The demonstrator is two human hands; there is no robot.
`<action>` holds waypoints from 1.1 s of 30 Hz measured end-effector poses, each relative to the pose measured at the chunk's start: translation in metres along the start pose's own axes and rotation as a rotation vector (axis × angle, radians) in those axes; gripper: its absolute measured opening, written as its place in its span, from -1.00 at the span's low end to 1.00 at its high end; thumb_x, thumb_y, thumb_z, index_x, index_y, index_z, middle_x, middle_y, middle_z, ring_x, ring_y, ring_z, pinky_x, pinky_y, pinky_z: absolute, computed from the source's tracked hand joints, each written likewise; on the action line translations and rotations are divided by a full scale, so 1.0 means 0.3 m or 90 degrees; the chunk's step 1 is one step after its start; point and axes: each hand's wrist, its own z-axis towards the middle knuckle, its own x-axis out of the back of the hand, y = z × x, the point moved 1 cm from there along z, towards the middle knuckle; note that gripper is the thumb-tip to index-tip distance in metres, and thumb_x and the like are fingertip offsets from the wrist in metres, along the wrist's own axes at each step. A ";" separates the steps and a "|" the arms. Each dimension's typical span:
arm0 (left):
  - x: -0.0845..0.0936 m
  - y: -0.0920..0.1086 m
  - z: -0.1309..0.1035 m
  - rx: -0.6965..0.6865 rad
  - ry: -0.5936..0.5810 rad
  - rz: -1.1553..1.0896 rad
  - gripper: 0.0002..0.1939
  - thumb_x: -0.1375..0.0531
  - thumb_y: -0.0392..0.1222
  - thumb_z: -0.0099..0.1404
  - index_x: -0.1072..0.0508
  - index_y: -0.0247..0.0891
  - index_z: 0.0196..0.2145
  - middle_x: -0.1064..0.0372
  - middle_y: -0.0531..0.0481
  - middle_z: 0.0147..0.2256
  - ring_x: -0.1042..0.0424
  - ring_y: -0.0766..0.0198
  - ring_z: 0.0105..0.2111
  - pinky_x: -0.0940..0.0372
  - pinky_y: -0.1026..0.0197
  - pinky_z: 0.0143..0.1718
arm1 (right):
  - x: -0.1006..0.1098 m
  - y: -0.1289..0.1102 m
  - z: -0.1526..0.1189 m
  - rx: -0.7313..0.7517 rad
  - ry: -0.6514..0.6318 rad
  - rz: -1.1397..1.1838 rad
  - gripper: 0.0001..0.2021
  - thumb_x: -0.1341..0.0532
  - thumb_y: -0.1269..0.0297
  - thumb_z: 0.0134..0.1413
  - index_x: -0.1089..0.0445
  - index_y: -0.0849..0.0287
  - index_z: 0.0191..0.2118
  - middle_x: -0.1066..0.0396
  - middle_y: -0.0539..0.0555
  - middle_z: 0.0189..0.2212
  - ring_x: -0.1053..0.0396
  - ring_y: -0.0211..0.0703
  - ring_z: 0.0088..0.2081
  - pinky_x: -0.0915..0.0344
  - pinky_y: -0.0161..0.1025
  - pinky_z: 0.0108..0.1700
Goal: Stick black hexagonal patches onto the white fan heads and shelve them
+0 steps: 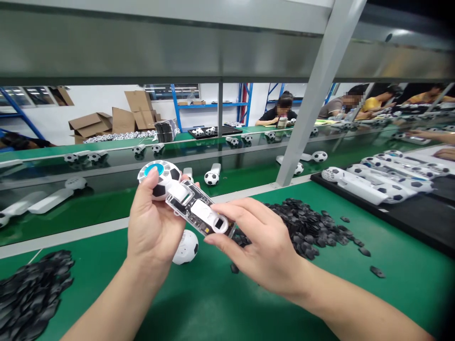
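Note:
Both my hands hold a handheld device with a soccer-ball head [167, 173] above the green table. A blue disc shows on the ball under the thumb of my left hand [151, 222], which is wrapped round the head. From the head runs a clear-cased handle [194, 208] with a circuit board and white parts exposed. My right hand [263, 237] pinches the handle's lower end between thumb and fingers. Another black-and-white ball piece [186, 247] lies on the table just behind my left hand, partly hidden. A heap of small black pieces [302, 227] lies beyond my right hand.
More black pieces [35, 293] are piled at the lower left. A black tray [401, 222] at the right carries several ball-headed devices. Beyond the table, a conveyor belt [241, 182] bears more of them. A slanted metal post [320, 94] rises right of centre; co-workers sit opposite.

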 end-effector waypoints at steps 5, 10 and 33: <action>0.004 -0.002 0.000 0.010 -0.011 0.005 -0.87 -0.12 -0.21 0.20 -0.41 -0.24 -0.47 -0.41 0.00 -0.48 -0.43 0.24 -0.43 -0.39 0.11 -0.29 | -0.004 0.001 -0.005 -0.009 0.001 0.012 -0.79 -0.21 0.27 0.05 -0.36 0.20 -0.18 -0.43 0.09 -0.30 -0.36 -0.15 -0.27 -0.34 -0.19 -0.21; 0.006 0.003 0.001 0.021 -0.018 -0.003 -0.88 -0.12 -0.21 0.19 -0.40 -0.27 -0.44 -0.40 -0.02 -0.46 -0.42 0.26 -0.41 -0.38 0.13 -0.27 | -0.003 -0.006 -0.003 -0.024 0.017 0.056 -0.82 -0.20 0.37 0.04 -0.36 0.21 -0.18 -0.42 0.08 -0.32 -0.35 -0.18 -0.27 -0.34 -0.23 -0.21; 0.016 -0.089 0.001 0.509 -0.092 0.043 -0.70 -0.01 -0.08 0.30 -0.34 -0.41 -0.32 -0.36 -0.11 -0.47 -0.40 0.26 -0.50 -0.35 0.23 -0.45 | 0.105 0.095 0.050 -0.300 -0.306 0.464 -0.91 -0.21 0.43 0.04 -0.46 0.17 -0.33 -0.47 -0.02 -0.34 -0.41 -0.30 -0.33 -0.36 -0.43 -0.31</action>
